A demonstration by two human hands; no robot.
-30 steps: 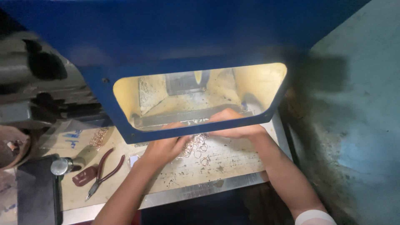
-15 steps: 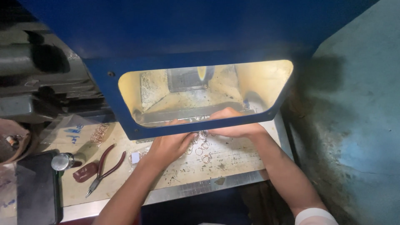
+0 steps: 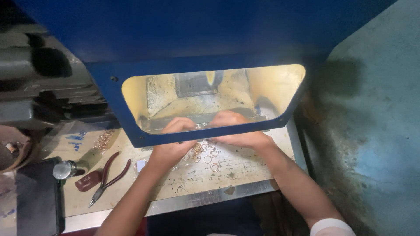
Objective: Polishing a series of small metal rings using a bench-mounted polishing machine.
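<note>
Both hands reach under the blue hood (image 3: 205, 83) at the worktop's (image 3: 245, 175) far edge. Left hand (image 3: 173, 142) and right hand (image 3: 238, 129) meet behind the yellow window (image 3: 280, 87), fingertips close together; whether they pinch anything cannot be told. Small rings (image 3: 205, 153) lie scattered just beneath the hands. Pliers (image 3: 107, 177) rest near the left edge.

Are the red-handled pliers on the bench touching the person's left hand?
Apart. The head view shows the red-handled pliers lying on the worn bench top, with bare surface between them and the left hand, which is up at the lit opening.
</note>
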